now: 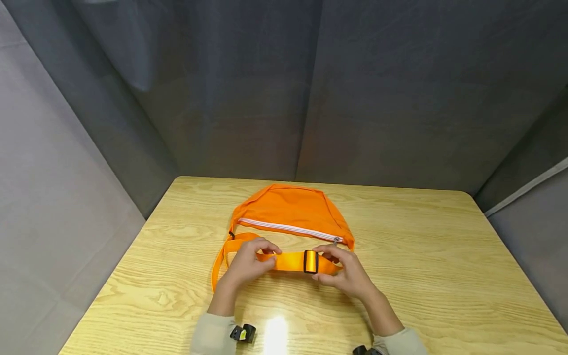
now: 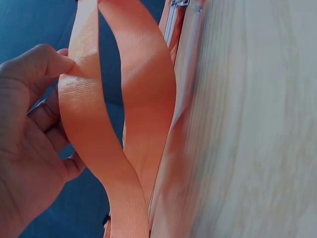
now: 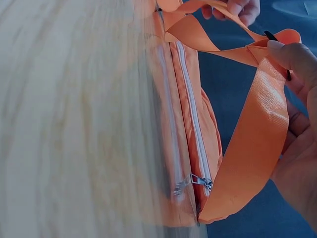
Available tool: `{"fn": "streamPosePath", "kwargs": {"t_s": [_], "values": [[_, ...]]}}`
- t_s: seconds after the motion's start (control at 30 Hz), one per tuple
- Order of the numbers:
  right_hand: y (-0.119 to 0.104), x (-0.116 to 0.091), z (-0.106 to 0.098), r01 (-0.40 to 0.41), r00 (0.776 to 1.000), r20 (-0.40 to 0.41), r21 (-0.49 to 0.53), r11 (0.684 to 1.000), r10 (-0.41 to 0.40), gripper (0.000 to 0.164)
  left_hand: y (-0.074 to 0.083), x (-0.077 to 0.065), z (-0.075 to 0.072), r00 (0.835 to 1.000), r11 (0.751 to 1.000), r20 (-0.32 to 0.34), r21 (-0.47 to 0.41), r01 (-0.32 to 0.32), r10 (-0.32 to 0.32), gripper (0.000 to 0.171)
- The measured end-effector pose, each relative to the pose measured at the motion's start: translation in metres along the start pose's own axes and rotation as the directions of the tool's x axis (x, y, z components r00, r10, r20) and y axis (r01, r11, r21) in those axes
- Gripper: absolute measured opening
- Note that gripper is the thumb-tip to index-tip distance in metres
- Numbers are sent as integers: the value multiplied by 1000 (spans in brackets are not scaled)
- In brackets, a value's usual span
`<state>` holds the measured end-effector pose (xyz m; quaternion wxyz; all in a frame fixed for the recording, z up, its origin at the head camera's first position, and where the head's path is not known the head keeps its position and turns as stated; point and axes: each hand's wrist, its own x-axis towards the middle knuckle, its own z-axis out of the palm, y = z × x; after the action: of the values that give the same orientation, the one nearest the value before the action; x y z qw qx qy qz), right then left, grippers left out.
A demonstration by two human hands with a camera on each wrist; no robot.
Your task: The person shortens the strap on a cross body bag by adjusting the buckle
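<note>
Orange and flat, a cloth strap (image 1: 288, 262) is hanging in front of its orange half-moon cloth bag (image 1: 290, 207); the left hand (image 1: 248, 260) is pinching the strap, the right hand (image 1: 349, 274) holding it by the black plastic buckle (image 1: 304, 262). Loose loops (image 1: 244, 236) could be twisting and jamming the buckle.

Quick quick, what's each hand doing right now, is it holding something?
Left hand: holding the orange strap, pinched between thumb and fingers.
Right hand: holding the same strap, pinched beside its black buckle.
</note>
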<state>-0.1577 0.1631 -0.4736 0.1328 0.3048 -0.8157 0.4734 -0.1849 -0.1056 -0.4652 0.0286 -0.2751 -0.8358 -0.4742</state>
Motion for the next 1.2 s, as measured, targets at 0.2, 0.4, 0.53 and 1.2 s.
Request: {"fn": "streamPosePath", "kwargs": {"t_s": [0.2, 0.4, 0.53, 1.2], "values": [[-33, 7, -10, -20, 1000, 9, 9, 1000, 20, 48, -1, 0, 0, 1000, 1000, -3, -17, -18, 18, 17], [-39, 8, -12, -13, 1000, 3, 13, 1000, 13, 48, 4, 13, 14, 995, 996, 27, 1, -94, 94, 17], [-40, 9, -13, -6, 1000, 1, 3, 1000, 6, 48, 8, 22, 24, 992, 993, 55, 19, -113, 112, 19], [-34, 7, -15, 28, 999, -23, 7, 1000, -28, 50, 4, 3, 3, 995, 991, 43, -95, 92, -89, 17]]}}
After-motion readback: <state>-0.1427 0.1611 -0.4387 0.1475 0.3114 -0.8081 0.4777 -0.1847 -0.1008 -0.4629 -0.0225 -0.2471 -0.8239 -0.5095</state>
